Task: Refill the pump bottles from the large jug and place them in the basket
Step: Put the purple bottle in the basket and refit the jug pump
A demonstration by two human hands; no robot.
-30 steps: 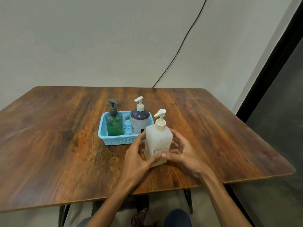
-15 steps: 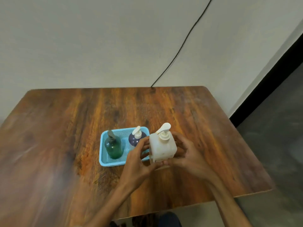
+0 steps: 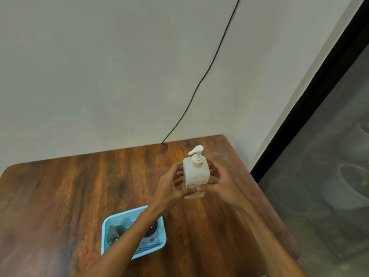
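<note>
A square white pump bottle (image 3: 195,172) is held up above the wooden table (image 3: 69,196), upright, between both hands. My left hand (image 3: 169,188) grips its left side and my right hand (image 3: 221,184) grips its right side, fingers curled round the lower body. The light blue basket (image 3: 104,236) lies on the table below my left forearm. In it stand a green pump bottle (image 3: 113,233) and a dark purple pump bottle (image 3: 152,230), both partly hidden by the forearm. No large jug is in view.
A black cable (image 3: 209,66) runs down the pale wall to the table's far edge. The table's right edge (image 3: 259,196) lies close to my right arm. Beyond it is a dark glass panel (image 3: 329,156).
Both hands have lifted the white bottle off the table and carried it up and away from the basket. The camera has tilted, so the basket now appears lower in view.
</note>
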